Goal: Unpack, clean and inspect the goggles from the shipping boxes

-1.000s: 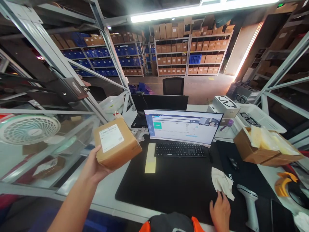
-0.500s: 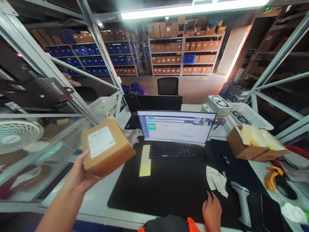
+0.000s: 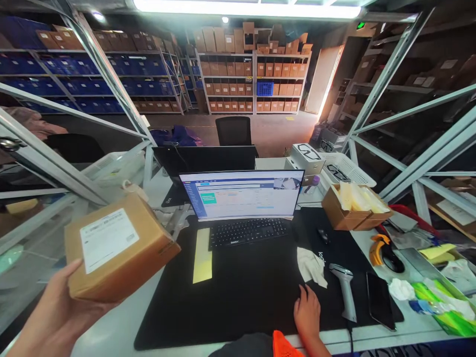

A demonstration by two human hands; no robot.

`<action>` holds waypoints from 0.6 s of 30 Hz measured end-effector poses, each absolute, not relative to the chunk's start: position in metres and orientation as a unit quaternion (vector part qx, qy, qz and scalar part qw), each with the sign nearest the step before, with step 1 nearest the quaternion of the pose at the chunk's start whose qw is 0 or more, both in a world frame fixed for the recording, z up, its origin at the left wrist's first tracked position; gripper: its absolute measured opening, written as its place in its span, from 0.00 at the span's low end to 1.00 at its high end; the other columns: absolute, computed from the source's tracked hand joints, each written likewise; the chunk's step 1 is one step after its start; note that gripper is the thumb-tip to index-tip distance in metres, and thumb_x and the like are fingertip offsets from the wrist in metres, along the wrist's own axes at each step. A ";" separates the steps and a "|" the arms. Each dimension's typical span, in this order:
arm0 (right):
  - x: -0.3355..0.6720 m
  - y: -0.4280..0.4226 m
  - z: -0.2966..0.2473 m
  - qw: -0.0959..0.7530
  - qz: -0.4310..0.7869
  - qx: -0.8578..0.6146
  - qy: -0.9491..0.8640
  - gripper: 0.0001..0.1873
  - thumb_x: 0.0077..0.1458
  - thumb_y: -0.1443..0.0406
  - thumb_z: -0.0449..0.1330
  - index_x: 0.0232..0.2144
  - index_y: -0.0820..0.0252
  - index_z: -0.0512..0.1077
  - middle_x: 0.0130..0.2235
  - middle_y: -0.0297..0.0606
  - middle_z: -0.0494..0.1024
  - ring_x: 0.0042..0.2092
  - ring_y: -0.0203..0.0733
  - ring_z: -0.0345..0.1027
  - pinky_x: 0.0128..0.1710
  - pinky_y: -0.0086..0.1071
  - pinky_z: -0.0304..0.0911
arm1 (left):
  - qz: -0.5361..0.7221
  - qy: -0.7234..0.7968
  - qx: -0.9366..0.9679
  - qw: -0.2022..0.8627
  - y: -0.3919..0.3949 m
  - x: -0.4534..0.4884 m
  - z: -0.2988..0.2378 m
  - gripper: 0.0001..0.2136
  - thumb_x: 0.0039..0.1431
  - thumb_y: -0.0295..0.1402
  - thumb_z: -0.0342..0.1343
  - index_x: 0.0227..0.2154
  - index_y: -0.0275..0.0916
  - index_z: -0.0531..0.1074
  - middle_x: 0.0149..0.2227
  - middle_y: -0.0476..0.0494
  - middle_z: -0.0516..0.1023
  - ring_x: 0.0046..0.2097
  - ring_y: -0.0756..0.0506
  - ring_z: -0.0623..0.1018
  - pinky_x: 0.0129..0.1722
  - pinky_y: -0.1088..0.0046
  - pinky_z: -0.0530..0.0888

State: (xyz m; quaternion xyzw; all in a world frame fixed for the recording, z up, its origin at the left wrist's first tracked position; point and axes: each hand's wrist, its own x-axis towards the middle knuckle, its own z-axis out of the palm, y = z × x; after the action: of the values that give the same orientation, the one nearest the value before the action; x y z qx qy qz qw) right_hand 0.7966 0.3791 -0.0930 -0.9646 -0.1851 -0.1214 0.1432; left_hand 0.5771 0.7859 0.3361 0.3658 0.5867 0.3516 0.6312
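carton: brown; label: white with black print. desk mat: black. keyboard: black, white legends. paper strip: pale yellow. cloth: off-white. scanner: light grey. phone: black. tissue pack: green and white. monitor screen: white field, blue sidebar, one green block. shelf crate: blue.

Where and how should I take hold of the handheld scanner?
Take the scanner, probably by its slim handle, from the left: it narrows below the wide head, the right hand rests on that side, and the phone flanks its right.

passage: mat middle | blocked: carton left, keyboard ahead, scanner right
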 end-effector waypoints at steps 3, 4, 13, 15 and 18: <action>0.796 0.378 -0.093 0.145 -0.122 -0.964 -0.185 0.23 0.59 0.70 0.49 0.53 0.69 0.72 0.56 0.55 0.71 0.57 0.58 0.65 0.57 0.46 0.59 | 0.353 0.599 0.359 0.623 0.785 0.578 0.336 0.13 0.49 0.42 0.57 0.38 0.56 0.80 0.34 0.54 0.82 0.30 0.40 0.75 0.21 0.60 0.75; 0.796 0.378 -0.093 0.146 -0.122 -0.964 -0.185 0.23 0.59 0.70 0.49 0.53 0.69 0.72 0.55 0.55 0.71 0.57 0.58 0.65 0.57 0.46 0.59 | 0.354 0.600 0.358 0.622 0.785 0.578 0.335 0.13 0.49 0.42 0.58 0.38 0.56 0.80 0.34 0.54 0.82 0.31 0.40 0.76 0.21 0.60 0.76; 0.798 0.380 -0.098 0.180 -0.124 -0.959 -0.180 0.23 0.58 0.69 0.48 0.53 0.68 0.72 0.55 0.55 0.70 0.57 0.59 0.64 0.55 0.48 0.60 | 0.359 0.605 0.357 0.614 0.780 0.580 0.338 0.13 0.49 0.40 0.56 0.39 0.55 0.80 0.34 0.55 0.82 0.29 0.41 0.76 0.21 0.61 0.75; 0.797 0.378 -0.099 0.196 -0.124 -0.957 -0.173 0.23 0.58 0.69 0.49 0.53 0.67 0.72 0.55 0.55 0.70 0.57 0.59 0.64 0.55 0.49 0.60 | 0.360 0.603 0.357 0.616 0.779 0.579 0.339 0.13 0.49 0.41 0.57 0.38 0.55 0.80 0.33 0.55 0.82 0.29 0.41 0.75 0.20 0.62 0.75; 0.801 0.376 -0.091 0.249 -0.133 -0.940 -0.192 0.21 0.58 0.67 0.48 0.51 0.66 0.71 0.53 0.55 0.71 0.55 0.58 0.65 0.54 0.50 0.62 | 0.354 0.600 0.393 0.600 0.779 0.576 0.336 0.14 0.48 0.42 0.56 0.38 0.55 0.79 0.35 0.54 0.83 0.29 0.41 0.76 0.22 0.60 0.76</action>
State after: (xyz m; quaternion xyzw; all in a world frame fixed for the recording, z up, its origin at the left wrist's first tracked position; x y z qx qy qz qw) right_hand 0.8008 0.3762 -0.0906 -0.9399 -0.1917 -0.1333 0.2493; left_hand 0.5758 0.7790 0.3361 0.3933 0.6003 0.3537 0.5999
